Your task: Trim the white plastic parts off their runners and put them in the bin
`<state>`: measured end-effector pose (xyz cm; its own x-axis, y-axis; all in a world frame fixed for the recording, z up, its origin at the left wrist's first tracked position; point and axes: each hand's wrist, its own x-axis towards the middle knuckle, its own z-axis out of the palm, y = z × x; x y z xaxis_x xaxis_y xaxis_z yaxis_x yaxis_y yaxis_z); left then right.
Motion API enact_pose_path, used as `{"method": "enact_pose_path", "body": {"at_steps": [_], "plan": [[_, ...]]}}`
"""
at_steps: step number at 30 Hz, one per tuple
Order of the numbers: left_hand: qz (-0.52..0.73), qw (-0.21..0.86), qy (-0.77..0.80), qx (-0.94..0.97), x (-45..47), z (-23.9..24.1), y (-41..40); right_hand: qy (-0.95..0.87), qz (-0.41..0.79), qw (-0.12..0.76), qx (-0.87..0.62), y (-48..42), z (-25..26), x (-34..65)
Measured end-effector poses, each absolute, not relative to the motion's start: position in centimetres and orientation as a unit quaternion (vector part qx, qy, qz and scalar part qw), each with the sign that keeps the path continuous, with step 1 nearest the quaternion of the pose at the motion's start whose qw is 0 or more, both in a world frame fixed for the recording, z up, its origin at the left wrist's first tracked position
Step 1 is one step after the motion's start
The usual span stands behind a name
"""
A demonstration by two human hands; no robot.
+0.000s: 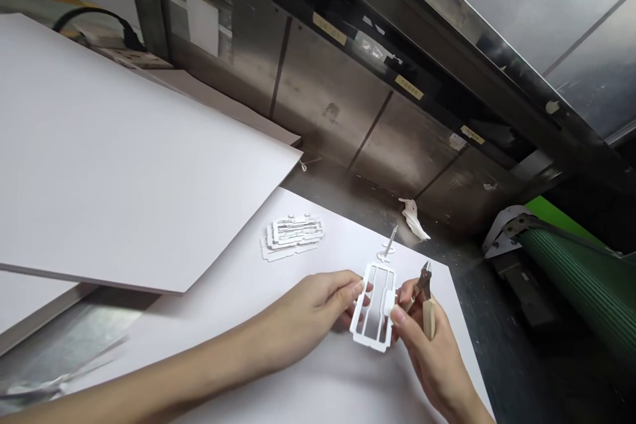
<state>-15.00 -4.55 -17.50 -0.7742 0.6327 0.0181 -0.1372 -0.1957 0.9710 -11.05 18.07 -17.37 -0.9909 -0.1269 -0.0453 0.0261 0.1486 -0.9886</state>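
Observation:
A thin white plastic frame [371, 305] with long slots is held up above a white sheet [308, 371]. My left hand [330, 301] pinches its left edge between thumb and fingers. On the opposite edge, the thumb and fingers of my right hand [432, 344] grip the same frame. That right hand also has a pair of side cutters [427, 301] tucked in it, jaws pointing up and away. Just beyond the frame stands a thin white plastic piece [391, 243] with a ring-like base. Farther left on the sheet lies a small stack of similar white frames [294, 236].
Large white boards [124, 165] are stacked at the left. Behind the sheet rises a metal wall [328, 93] with a labelled ledge. A crumpled white scrap [413, 218] lies by the wall. A green conveyor belt [571, 278] is at the right.

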Motion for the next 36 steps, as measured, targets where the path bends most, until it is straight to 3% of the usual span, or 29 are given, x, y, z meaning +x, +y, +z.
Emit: {"method": "enact_pose_path", "body": {"at_steps": [7, 16, 22, 28, 31, 36], "plan": [[0.809, 0.294, 0.463, 0.214, -15.1, -17.4, -4.7, 0.783, -0.619, 0.019, -0.062, 18.7, -17.4, -10.9], [0.789, 0.338, 0.467, 0.211, -13.2, -17.1, -3.3, 0.791, -0.610, -0.020, -0.040, 17.2, -17.3, -10.2], [0.749, 0.105, 0.638, 0.143, -13.9, -18.2, -3.5, 0.862, -0.498, -0.021, -0.091, 18.5, -17.3, -10.3], [0.576, -0.250, 0.738, 0.249, -14.4, -18.6, -5.2, 0.858, -0.504, 0.046, -0.084, 19.0, -17.1, -10.7], [0.518, -0.310, 0.749, 0.272, -14.1, -18.9, -5.5, 0.864, -0.495, 0.044, -0.086, 18.8, -16.7, -10.7], [0.469, -0.319, 0.773, 0.284, -13.8, -19.0, -5.8, 0.873, -0.479, 0.037, -0.084, 18.4, -15.8, -10.7]]}}
